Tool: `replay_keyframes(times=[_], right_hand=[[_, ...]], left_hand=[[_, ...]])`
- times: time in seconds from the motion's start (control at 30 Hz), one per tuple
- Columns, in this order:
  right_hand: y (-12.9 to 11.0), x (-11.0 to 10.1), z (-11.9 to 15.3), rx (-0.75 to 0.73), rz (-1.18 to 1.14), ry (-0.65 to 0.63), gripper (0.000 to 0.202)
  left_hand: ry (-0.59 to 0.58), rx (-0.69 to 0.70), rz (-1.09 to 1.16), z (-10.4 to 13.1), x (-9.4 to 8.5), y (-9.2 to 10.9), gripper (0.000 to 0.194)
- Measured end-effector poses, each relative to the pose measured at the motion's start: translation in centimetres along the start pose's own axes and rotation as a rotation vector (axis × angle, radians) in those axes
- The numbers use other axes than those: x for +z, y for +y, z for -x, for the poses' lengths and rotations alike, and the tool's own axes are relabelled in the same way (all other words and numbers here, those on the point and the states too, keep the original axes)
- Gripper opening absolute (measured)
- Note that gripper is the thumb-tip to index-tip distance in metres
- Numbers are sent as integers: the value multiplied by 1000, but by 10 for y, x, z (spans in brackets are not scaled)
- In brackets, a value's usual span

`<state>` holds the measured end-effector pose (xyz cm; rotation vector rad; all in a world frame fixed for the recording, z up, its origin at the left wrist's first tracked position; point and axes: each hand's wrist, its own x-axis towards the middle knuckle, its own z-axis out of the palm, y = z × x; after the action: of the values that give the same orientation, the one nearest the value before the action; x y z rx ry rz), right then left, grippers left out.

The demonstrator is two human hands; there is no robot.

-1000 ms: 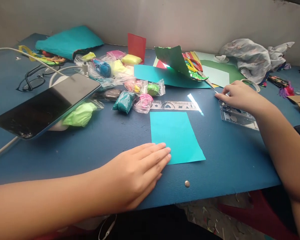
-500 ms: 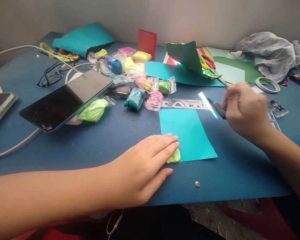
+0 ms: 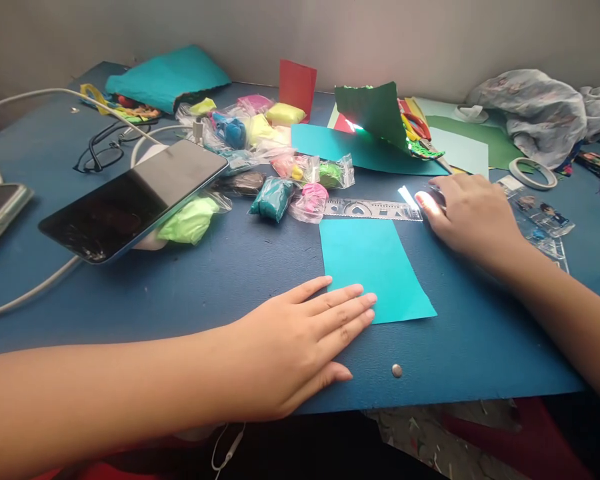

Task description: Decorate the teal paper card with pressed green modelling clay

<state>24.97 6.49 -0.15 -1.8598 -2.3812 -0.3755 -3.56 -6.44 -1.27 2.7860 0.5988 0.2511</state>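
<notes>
My left hand (image 3: 310,337) lies flat, fingers stretched out, over the lower left part of a turquoise sheet of paper (image 3: 375,267). Whatever is under its palm and fingers is hidden. My right hand (image 3: 475,217) rests low over the table at the right end of a clear stencil ruler (image 3: 375,209), its fingers bent. Something dark shows between thumb and forefinger, too covered to name. Close by on the left lie a packet of teal clay (image 3: 271,199) and a packet of pink clay (image 3: 311,201).
A phone (image 3: 140,200) leans tilted on the left, with a white cable and glasses (image 3: 100,157) beside it. Several clay packets, a turquoise pouch (image 3: 167,77), a green pouch (image 3: 370,113) with scissors, a tape roll (image 3: 533,173) and a cloth (image 3: 535,110) lie farther back.
My right hand has come down to the table, and the dark pen-like tool in it is now mostly covered. My left fingers have spread and slid right, hiding the light green clay.
</notes>
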Motion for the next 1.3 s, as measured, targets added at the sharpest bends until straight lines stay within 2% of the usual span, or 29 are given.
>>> replay_keyframes(times=[0.23, 0.53, 0.7, 0.9, 0.97, 1.13, 1.3], right_hand=[[9, 14, -2, -68, -8, -2, 41], [18, 24, -2, -78, -85, 114, 41], [12, 20, -1, -102, -58, 117, 42], [8, 14, 2, -58, -19, 80, 43], [8, 16, 2, -140, -37, 96, 42], [8, 21, -3, -515, -182, 131, 36], [6, 11, -5, -709, -63, 154, 32]], left_hand=[[-20, 0, -32, -1, 0, 0, 54], [-16, -7, -39, -1, -2, 2, 62], [-4, -26, -67, -2, 1, 5, 58], [-11, -25, -7, -2, -1, 4, 63], [-3, -27, 50, -1, -4, 4, 63], [112, -115, 184, -2, -10, -3, 47], [145, -131, 229, -3, -9, -16, 44]])
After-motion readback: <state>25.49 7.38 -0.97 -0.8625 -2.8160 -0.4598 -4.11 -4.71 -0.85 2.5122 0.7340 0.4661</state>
